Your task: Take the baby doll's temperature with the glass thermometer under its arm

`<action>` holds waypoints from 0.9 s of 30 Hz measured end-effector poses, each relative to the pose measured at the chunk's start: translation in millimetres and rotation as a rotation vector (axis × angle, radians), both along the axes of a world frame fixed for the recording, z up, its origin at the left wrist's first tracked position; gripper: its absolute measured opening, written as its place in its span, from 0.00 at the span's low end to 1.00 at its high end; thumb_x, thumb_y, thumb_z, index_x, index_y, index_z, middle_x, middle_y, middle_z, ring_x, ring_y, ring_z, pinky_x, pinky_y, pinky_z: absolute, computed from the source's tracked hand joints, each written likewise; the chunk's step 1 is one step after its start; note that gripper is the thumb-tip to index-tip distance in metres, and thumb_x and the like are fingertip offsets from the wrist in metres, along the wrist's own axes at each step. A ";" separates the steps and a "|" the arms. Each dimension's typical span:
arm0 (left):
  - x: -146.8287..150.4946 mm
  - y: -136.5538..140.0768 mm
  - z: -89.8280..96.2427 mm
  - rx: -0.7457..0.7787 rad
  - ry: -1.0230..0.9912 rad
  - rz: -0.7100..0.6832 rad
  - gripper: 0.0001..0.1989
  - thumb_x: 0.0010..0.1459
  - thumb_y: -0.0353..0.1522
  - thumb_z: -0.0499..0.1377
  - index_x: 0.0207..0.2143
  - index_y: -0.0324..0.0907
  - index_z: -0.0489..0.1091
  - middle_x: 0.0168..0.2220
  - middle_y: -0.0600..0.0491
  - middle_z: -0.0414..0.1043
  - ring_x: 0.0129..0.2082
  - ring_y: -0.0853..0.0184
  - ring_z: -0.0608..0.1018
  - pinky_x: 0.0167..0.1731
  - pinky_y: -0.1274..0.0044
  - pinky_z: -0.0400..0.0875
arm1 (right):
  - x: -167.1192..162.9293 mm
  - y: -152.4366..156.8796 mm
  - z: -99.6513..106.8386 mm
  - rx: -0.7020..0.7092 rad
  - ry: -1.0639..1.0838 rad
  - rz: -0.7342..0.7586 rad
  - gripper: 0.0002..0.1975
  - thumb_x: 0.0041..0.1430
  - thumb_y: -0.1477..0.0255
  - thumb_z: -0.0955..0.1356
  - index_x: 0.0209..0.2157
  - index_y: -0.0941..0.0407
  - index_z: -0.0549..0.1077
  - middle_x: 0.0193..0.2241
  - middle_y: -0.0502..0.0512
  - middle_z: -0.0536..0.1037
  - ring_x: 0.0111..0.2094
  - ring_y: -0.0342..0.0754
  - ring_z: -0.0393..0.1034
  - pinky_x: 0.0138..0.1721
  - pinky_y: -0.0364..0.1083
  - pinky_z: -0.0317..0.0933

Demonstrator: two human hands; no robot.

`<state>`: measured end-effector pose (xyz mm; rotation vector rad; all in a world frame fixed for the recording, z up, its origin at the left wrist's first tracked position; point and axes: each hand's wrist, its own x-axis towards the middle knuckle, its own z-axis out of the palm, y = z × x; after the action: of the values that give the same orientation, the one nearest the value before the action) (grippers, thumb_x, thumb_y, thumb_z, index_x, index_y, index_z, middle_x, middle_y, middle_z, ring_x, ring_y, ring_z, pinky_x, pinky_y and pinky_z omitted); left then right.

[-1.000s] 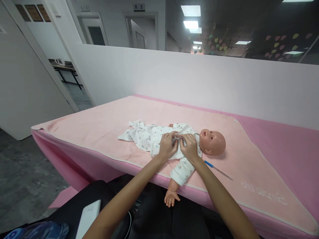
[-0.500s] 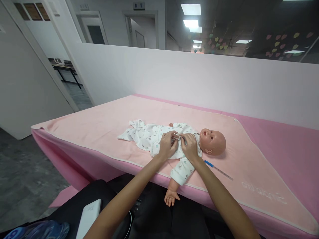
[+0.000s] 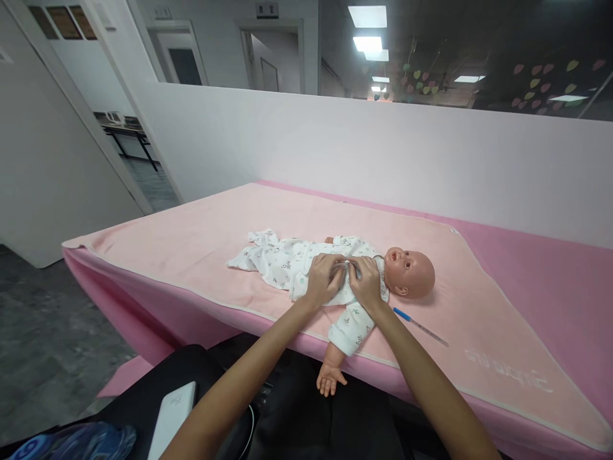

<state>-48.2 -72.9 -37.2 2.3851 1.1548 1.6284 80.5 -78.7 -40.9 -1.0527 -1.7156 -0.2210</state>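
A baby doll (image 3: 409,273) lies on its back with its bald head to the right, dressed in white printed baby clothes (image 3: 275,260). Over its chest, my left hand (image 3: 325,278) and my right hand (image 3: 364,281) meet with fingertips pinched on the front of the baby shirt (image 3: 345,295). A small whitish bit of the shirt shows between them, too small to make out as a tie or a snap. The doll's near arm (image 3: 352,327) hangs over the table edge below my hands. To the right lies a thin pen-like stick with a blue end (image 3: 420,326).
A pale pink blanket (image 3: 191,223) covers the table over a darker pink cloth (image 3: 555,275). Behind it rises a white half wall (image 3: 383,153) with glass above. At lower left, a white box-shaped device (image 3: 171,415) rests beside a blue plastic item (image 3: 76,442).
My fingertips have drawn closer together at the shirt front, the left hand shifting slightly to the right. The doll and the stick stay in place.
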 end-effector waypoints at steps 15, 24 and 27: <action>1.0 4.3 -2.1 0.045 0.181 0.124 0.08 0.56 0.32 0.54 0.36 0.45 0.71 0.37 0.54 0.71 0.39 0.65 0.69 0.41 0.71 0.60 | 1.5 2.7 -1.3 -0.001 -0.013 -0.084 0.08 0.56 0.78 0.61 0.28 0.56 0.70 0.27 0.52 0.74 0.32 0.47 0.65 0.36 0.46 0.57; -38.4 6.7 -2.3 0.043 0.235 0.129 0.11 0.55 0.29 0.51 0.39 0.44 0.70 0.38 0.52 0.71 0.39 0.65 0.70 0.41 0.70 0.61 | 1.4 2.3 -0.9 -0.006 -0.040 -0.121 0.09 0.58 0.78 0.59 0.31 0.56 0.69 0.28 0.53 0.73 0.32 0.47 0.64 0.35 0.46 0.58; -53.8 8.1 -5.4 -0.014 0.153 0.160 0.11 0.55 0.29 0.51 0.38 0.44 0.71 0.37 0.53 0.72 0.38 0.65 0.70 0.40 0.71 0.61 | 0.4 -0.2 0.8 0.032 -0.127 -0.153 0.09 0.58 0.79 0.58 0.32 0.57 0.69 0.28 0.55 0.72 0.33 0.48 0.63 0.35 0.47 0.58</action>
<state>-102.0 -64.9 -42.6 2.5055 1.4114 1.4930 80.8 -78.9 -40.1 -1.1677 -1.7391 -0.4192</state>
